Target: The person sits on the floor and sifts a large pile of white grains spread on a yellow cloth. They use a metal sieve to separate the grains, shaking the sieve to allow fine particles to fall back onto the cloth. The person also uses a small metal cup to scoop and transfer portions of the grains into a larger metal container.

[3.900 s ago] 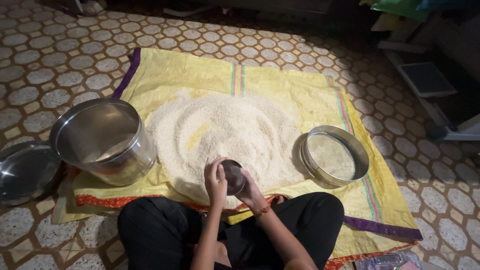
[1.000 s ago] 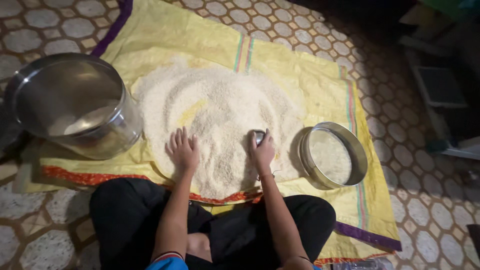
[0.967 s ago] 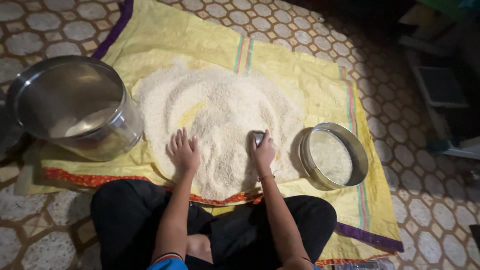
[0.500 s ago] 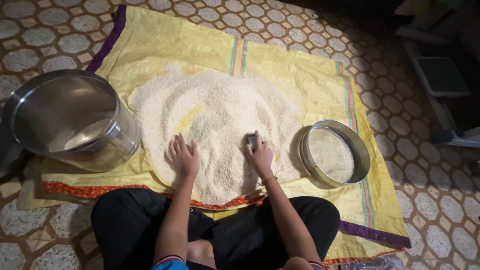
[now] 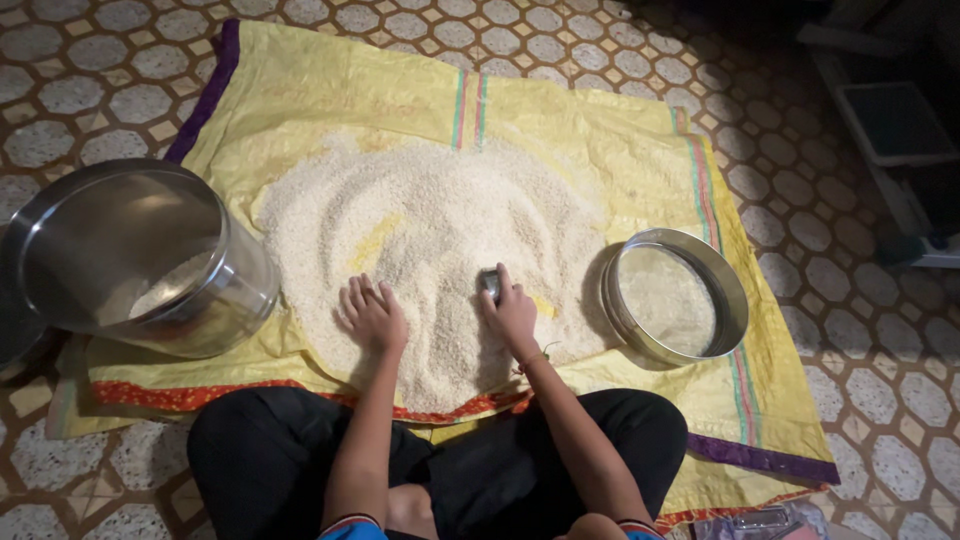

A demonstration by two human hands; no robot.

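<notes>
Nearest the camera, the person sits cross-legged in black trousers at the edge of a yellow woven mat spread on the patterned tile floor.

Just beyond the knees lies the rice, a broad, shallow heap covering the middle of the mat. The left hand rests flat on its near edge, fingers spread and palm down; its grip is open and holds nothing, only pressing on the grains. The right hand is curled around a small steel cup, which is pushed mouth-first into the rice and half buried; this grip is closed on the cup, with the fingers over its top and side.

To the right, just beside the heap, a round steel sieve sits on the mat with a thin layer of rice across its mesh. To the left, a large steel container stands on the mat's edge, with only a small amount of rice visible at its bottom.

Judging from how things lie, the scooping looks to be at an early stage: nearly all the rice is still on the mat, the container is almost empty, and the sieve holds little. Furrows swept through the heap show bare yellow mat in one streak.
</notes>
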